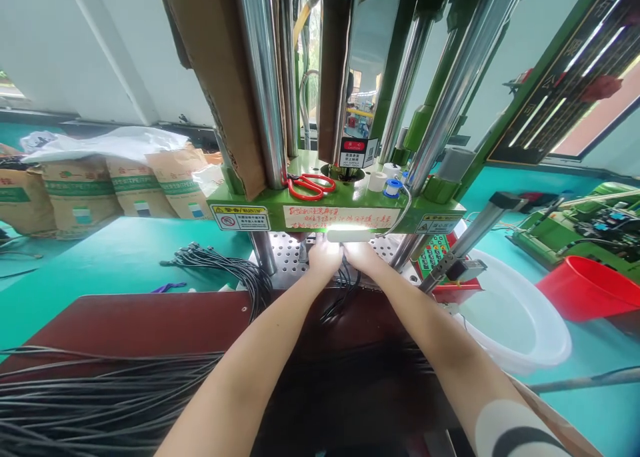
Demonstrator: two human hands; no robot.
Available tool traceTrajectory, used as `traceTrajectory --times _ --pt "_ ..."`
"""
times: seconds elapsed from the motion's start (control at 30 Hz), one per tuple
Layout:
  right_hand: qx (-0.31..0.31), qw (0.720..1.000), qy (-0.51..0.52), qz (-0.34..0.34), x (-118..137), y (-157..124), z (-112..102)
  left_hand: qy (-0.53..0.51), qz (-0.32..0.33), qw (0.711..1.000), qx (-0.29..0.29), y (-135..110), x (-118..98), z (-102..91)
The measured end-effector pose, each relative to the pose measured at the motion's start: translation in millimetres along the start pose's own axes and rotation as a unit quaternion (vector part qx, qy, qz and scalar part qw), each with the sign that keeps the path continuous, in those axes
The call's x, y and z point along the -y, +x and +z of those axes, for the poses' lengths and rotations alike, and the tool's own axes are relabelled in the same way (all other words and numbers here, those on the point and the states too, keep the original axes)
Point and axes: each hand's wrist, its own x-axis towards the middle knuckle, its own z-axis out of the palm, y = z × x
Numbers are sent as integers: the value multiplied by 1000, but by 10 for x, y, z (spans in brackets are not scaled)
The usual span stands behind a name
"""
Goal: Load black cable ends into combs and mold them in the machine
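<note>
Both hands reach in under the green press, where a lit tube lamp (349, 236) glares over them. My left hand (324, 257) is curled closed close to the perforated metal plate (290, 260). Beside it, my right hand (361, 256) is also closed, its fingertips mostly behind the lamp. Glare and the lamp hide what sits in the fingers. Short black cables (343, 294) hang down from between the two hands over the table's edge. Left of the hands, a bundle of black cables (225, 267) with connector ends lies across the plate's corner.
Red-handled scissors (311, 186) and a blue-white spool (393, 188) rest on the press ledge (240, 194). Long grey-black cables (100, 397) cover the brown table (165, 317) at lower left. Metal columns flank the hands. A white tub (545, 337) and red bucket (590, 287) stand at right.
</note>
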Motion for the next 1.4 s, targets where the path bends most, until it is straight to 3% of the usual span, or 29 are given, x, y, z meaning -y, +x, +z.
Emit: traceTrajectory --times 0.13,0.47,0.67,0.8,1.0,1.23,1.4 --pt "5 1000 -12 -12 50 16 -6 -3 23 1000 20 17 -14 48" --pt "-25 999 -14 13 91 155 142 -20 25 999 15 104 32 148" --pt "-41 999 -7 1 29 111 109 -12 41 999 1 146 75 127" --pt "-39 998 0 -50 -71 -1 35 -12 90 996 7 152 186 18" --pt "-12 996 10 -92 -154 -78 20 -31 172 983 62 130 461 -50" --pt "-1 998 15 -64 -117 89 114 -40 131 984 113 231 545 77" --pt "-3 998 22 -59 -145 69 25 -42 125 984 120 238 534 14"
